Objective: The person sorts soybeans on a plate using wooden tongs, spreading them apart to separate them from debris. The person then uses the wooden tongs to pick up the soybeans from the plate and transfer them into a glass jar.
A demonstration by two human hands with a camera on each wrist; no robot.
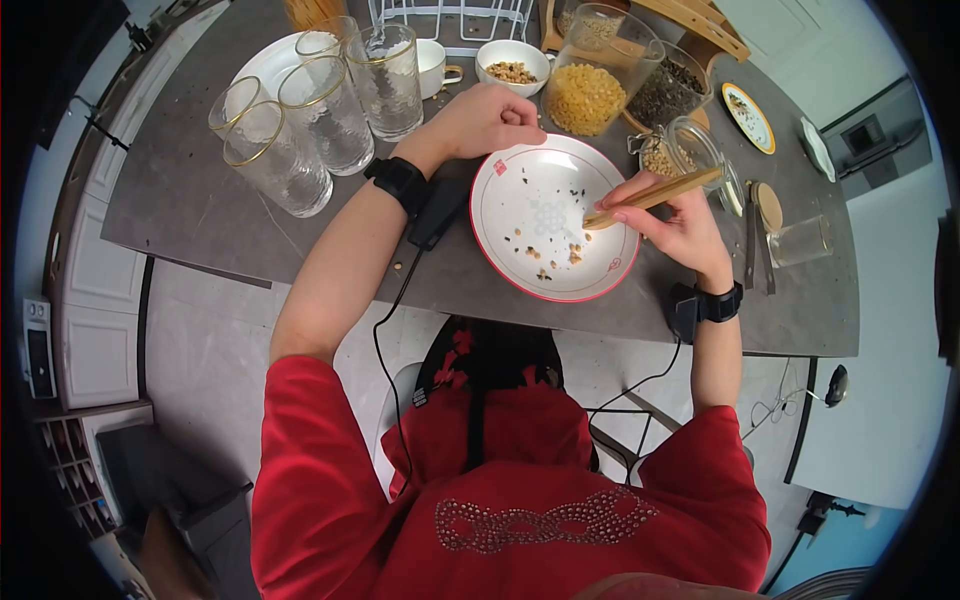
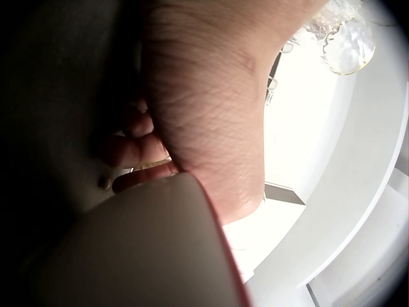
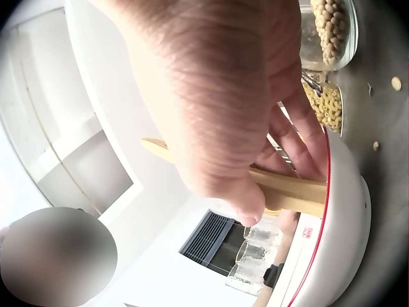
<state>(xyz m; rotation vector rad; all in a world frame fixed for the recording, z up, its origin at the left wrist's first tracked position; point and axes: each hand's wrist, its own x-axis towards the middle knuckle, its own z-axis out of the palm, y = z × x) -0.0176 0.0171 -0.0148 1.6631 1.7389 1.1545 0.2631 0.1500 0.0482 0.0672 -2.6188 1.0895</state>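
A white bowl with a red rim [image 1: 548,180] sits near the table's front edge, small nut pieces and dark flecks scattered inside. My left hand [image 1: 492,122] holds its far rim, fingers curled beside the bowl's outer wall; in the left wrist view the hand [image 2: 204,109] partly hides that grip. Wooden tongs [image 1: 665,191] are pinched in my right hand [image 1: 682,225], their tips low over the bowl's inside among the bits. From the right wrist, the thumb lies along the tongs [image 3: 294,192] above the bowl's wall [image 3: 345,211].
Several gold-rimmed glasses [image 1: 325,120] stand at left. Behind the bowl are a white cup of nuts [image 1: 515,70], a jar of yellow pasta [image 1: 585,98] and a jar of dark bits [image 1: 665,95]. An open glass jar [image 1: 690,150] and a lying glass [image 1: 800,241] are at right.
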